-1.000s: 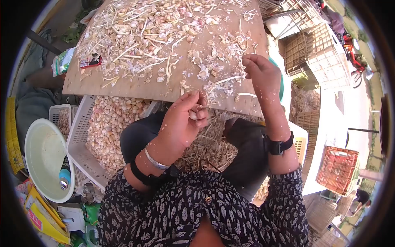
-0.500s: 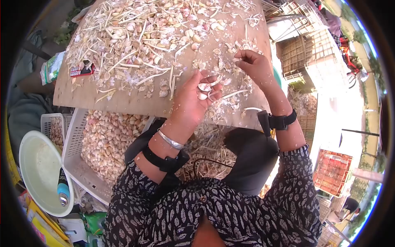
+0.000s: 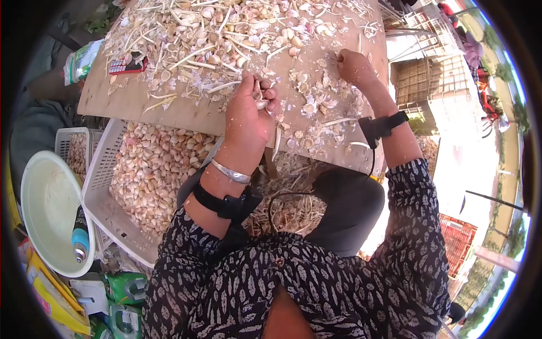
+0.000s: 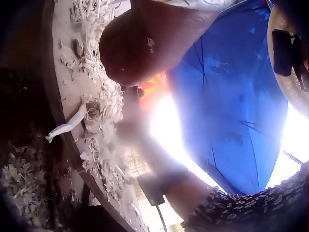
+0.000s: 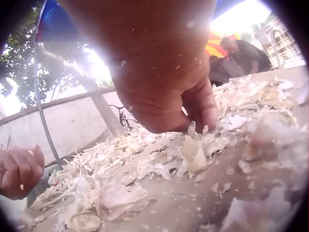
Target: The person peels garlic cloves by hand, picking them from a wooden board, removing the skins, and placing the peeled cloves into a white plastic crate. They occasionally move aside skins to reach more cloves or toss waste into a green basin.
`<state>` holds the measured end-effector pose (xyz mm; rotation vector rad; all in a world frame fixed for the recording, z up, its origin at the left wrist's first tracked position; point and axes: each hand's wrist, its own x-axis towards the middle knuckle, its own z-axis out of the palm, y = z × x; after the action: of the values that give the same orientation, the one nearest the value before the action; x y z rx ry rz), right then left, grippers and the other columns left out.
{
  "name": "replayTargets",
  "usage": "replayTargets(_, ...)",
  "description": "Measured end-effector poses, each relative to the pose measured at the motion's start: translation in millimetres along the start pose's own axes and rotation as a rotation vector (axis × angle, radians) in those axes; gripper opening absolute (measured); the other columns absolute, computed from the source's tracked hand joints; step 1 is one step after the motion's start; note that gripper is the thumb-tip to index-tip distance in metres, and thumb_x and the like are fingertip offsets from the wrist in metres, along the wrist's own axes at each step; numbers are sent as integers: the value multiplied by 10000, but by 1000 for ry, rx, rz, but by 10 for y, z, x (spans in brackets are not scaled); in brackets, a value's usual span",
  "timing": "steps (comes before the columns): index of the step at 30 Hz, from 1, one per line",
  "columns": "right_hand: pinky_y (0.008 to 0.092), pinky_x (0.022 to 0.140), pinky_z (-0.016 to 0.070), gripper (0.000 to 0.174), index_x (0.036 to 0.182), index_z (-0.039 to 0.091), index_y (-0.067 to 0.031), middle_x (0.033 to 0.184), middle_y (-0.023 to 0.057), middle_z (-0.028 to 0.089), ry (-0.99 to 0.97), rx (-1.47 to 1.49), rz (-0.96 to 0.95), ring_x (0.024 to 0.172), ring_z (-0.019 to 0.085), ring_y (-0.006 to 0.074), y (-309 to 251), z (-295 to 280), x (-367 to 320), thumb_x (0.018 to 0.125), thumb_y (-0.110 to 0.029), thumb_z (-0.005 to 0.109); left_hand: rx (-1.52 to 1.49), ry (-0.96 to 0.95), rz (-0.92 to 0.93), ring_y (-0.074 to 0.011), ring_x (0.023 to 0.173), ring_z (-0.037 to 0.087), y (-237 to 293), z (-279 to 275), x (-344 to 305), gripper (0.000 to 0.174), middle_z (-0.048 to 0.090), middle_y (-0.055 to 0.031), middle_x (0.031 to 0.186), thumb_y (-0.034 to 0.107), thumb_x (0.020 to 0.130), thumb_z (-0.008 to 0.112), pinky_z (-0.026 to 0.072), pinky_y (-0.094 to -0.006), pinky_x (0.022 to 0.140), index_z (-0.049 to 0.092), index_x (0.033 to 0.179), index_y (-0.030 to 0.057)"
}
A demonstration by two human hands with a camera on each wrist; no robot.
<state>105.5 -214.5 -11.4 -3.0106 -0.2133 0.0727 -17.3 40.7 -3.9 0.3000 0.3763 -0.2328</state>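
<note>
My left hand is raised over the front edge of the wooden board, palm up. Its curled fingers hold pale garlic cloves against the palm. Farther right, my right hand is low over the board among papery scraps. In the right wrist view its bent fingertips pinch at a flake of garlic skin. Loose cloves, dry stalks and skins form a wide heap across the far side of the board. The left wrist view shows little of the left fingers.
A white crate full of cloves stands below the board's left front. Beside it a pale green basin holds a blue and black bottle. A red phone lies at the board's left. Plastic crates are stacked to the right.
My left hand rose from below the board's edge, opened to show the cloves, then curled round them. The right hand came toward the left, then drew away to the right over the scraps.
</note>
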Motion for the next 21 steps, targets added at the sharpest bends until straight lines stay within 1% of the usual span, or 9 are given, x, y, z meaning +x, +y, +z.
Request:
replayTargets(3, 372, 697, 499, 178, 894, 625, -46, 840, 169, 648, -3, -63, -30, 786, 633, 288, 0, -61, -49, 782, -167, 557, 6, 93, 2, -235, 748, 582, -28, -173, 90, 249, 586, -115, 872, 289, 954, 436, 453, -311, 570, 503, 961, 49)
replayTargets(6, 287, 581, 496, 178, 917, 635, -52, 760, 113, 641, -100, 487, 183, 664, 627, 163, -290, -424, -289, 787, -170, 607, 46, 121, -6, -278, 834, 594, -93, -78, 61, 283, 581, -142, 953, 297, 958, 420, 506, -348, 658, 495, 1039, 36)
replayTargets(8, 162, 493, 411, 175, 953, 628, -42, 626, -13, 549, -210, 1020, -29, 584, 523, 36, -565, -631, -468, 813, -147, 635, 31, 119, -33, -297, 866, 592, -114, 23, 39, 301, 574, -154, 981, 304, 961, 407, 512, -369, 698, 481, 1067, 32)
replayTargets(10, 166, 499, 415, 169, 963, 642, -36, 641, -4, 574, -161, 1066, -6, 584, 538, 51, -589, -578, -441, 819, -123, 628, 23, 119, -62, -316, 899, 589, -144, 72, 55, 321, 567, -167, 1009, 312, 964, 393, 518, -389, 738, 468, 1096, 29)
replayTargets(12, 209, 524, 445, 197, 933, 659, -29, 657, 30, 606, -28, 472, 48, 582, 552, 76, -389, -262, -266, 793, -168, 661, -80, 111, -94, -329, 903, 585, -166, 109, 114, 337, 566, -182, 1016, 323, 972, 359, 514, -410, 753, 453, 1108, 30)
replayTargets(14, 378, 707, 497, 224, 852, 677, -66, 797, 151, 657, 41, 83, -94, 763, 634, 301, -411, -6, -296, 741, -251, 620, -141, 75, -96, -332, 905, 584, -167, 119, 149, 332, 565, -187, 1025, 319, 972, 358, 511, -416, 765, 454, 1103, 30)
replayTargets(16, 398, 733, 494, 221, 901, 667, -83, 869, 163, 653, -69, 1, 1, 801, 625, 333, -477, 21, -220, 731, -213, 612, -188, 35, -89, -336, 908, 584, -152, 102, 186, 328, 564, -192, 1035, 316, 971, 356, 508, -422, 777, 455, 1097, 29)
replayTargets(20, 352, 705, 503, 239, 946, 655, -70, 869, 135, 666, -10, 78, 66, 762, 644, 274, -412, 18, -365, 728, -162, 624, -243, -17, -86, -332, 929, 578, -192, 96, 161, 305, 567, -186, 1049, 305, 964, 364, 502, -430, 790, 467, 1075, 40)
replayTargets(21, 315, 683, 499, 228, 939, 652, -53, 844, 98, 667, 85, 436, 90, 737, 636, 214, -417, -41, -424, 729, -142, 634, -226, -33, -79, -333, 932, 576, -225, 31, 189, 307, 566, -185, 1049, 310, 964, 364, 500, -437, 793, 467, 1073, 41)
